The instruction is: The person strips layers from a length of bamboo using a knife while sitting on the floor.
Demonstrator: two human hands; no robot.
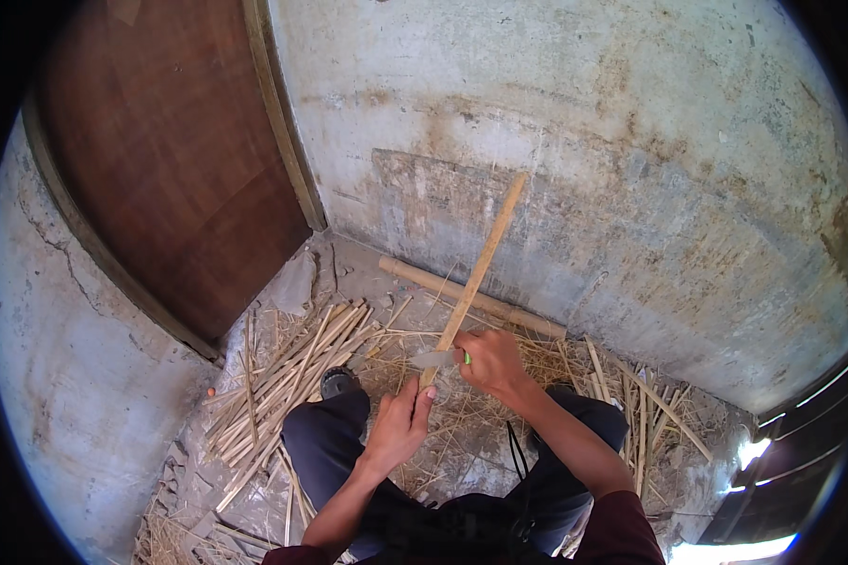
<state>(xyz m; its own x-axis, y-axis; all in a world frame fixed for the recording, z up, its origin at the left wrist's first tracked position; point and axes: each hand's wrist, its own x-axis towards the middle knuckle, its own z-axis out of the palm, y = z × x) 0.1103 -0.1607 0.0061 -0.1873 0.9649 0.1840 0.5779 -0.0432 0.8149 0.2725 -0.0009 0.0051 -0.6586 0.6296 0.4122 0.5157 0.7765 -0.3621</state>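
Note:
A long flat strip of wood or bamboo (485, 254) slants up and away from me, its far end in front of the wall. Closed around its near end is my left hand (400, 422). My right hand (493, 363) grips a knife (434, 359) by its handle, of which a bit of green shows. The blade points left and lies across the strip, a little beyond my left fingers. Whether the edge has cut into the strip I cannot tell.
A heap of split sticks (297, 377) lies left of my legs, and more sticks (645, 410) lie on the right. A round pole (481, 299) rests along the foot of the stained wall (584, 113). A brown door (170, 160) stands at the far left. Shavings litter the floor.

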